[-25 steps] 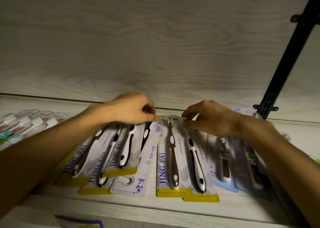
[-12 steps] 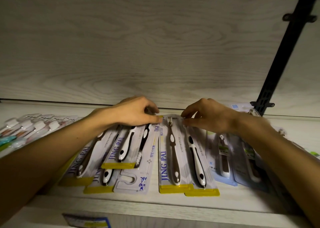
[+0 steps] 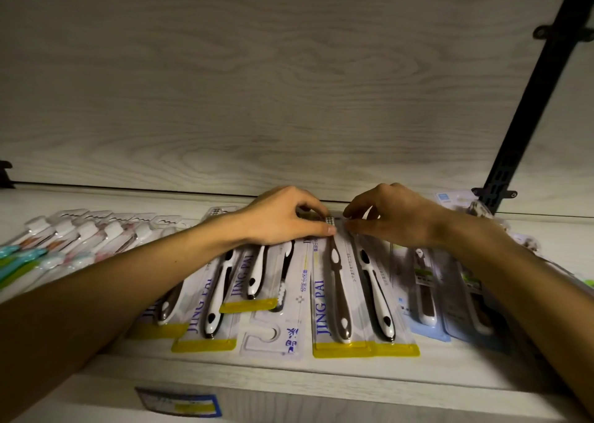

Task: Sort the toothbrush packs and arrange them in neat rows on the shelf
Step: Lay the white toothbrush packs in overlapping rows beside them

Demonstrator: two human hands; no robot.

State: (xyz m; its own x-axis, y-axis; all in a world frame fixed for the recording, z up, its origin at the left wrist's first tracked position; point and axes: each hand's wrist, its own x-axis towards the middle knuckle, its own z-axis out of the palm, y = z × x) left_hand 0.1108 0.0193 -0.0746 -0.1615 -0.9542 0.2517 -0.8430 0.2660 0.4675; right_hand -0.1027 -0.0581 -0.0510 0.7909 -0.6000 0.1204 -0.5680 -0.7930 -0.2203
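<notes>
Head view, left hand, right hand pinching one toothbrush pack

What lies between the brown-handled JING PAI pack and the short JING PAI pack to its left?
In the head view, a face-down pack, white hook end toward the shelf front.

single head view, close, forward and down over shelf

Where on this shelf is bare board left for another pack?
Bare board shows along the front edge of the shelf, ahead of the yellow-edged packs, and at the back left, between the white-capped packs and the back panel. The middle is crowded: packs overlap under the left hand and right hand, and the blue-backed packs fill the right.
</notes>
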